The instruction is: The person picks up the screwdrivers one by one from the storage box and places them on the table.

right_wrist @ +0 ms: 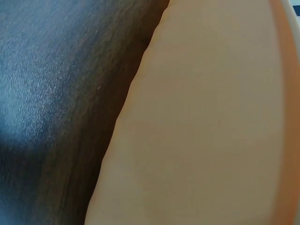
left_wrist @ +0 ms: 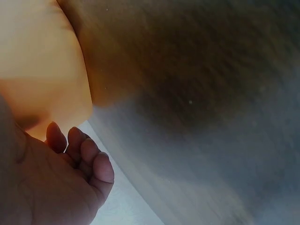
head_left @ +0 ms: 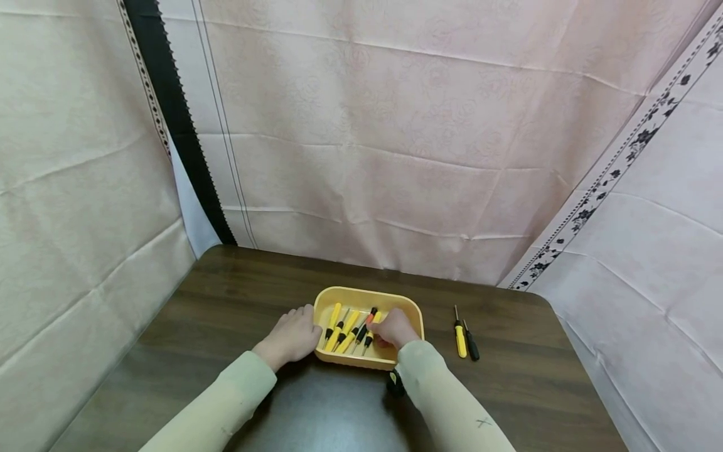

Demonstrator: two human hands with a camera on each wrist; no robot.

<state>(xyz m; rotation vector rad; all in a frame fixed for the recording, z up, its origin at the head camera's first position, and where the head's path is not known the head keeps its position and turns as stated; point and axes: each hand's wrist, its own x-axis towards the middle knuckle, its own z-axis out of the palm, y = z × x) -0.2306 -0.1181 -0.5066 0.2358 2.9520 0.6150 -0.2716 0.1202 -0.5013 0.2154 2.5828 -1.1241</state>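
Observation:
A yellow tray point(head_left: 403, 359) holds several small screwdrivers, mostly yellow-handled with black collars, plus one with a red and black handle point(head_left: 370, 316). My left hand point(head_left: 294, 336) rests at the tray's left end. Its fingers point(left_wrist: 102, 168) are loosely bent beside the wall in the left wrist view; the thumb is hidden. Inside the tray's right half, my right hand point(head_left: 393, 328) pinches a yellow-handled screwdriver point(head_left: 377, 316) that lies among the others. The right wrist view shows only the tray wall point(right_wrist: 201, 112) and the table, with no fingers.
On the dark wooden table point(head_left: 237, 295), right of the tray, lie a yellow-handled screwdriver point(head_left: 460, 341) and a black-handled screwdriver point(head_left: 471, 344), side by side. Pale cloth point(head_left: 395, 125) hangs behind the table and along both sides.

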